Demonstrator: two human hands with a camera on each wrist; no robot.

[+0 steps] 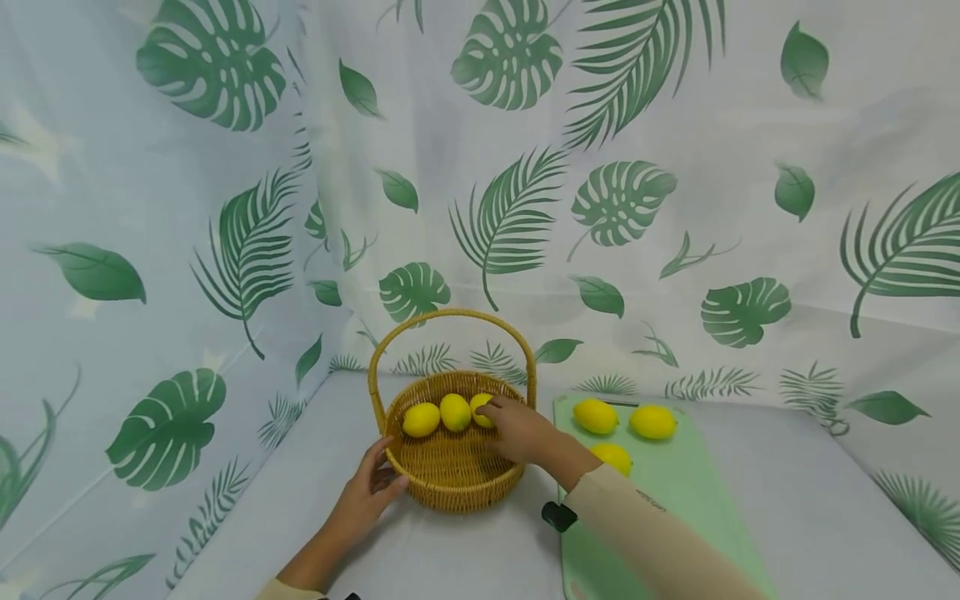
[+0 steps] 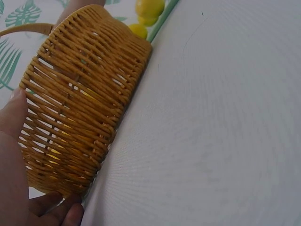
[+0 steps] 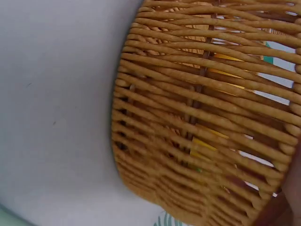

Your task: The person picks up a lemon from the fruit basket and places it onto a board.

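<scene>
A round wicker basket with a tall arched handle stands on the table. Two lemons, the left lemon and the middle lemon, lie side by side in its back half. Beside them is a third lemon, partly covered by the fingers of my right hand, which reaches in over the right rim and holds it. My left hand grips the basket's left side. In the left wrist view its thumb lies at the rim and its fingers are near the base. The right wrist view shows mostly woven wall.
To the right lies a light green cutting board, partly under my right forearm. It bears three more lemons: one at the back left, another at the back right, and a nearer one beside my sleeve. Leaf-patterned cloth hangs behind.
</scene>
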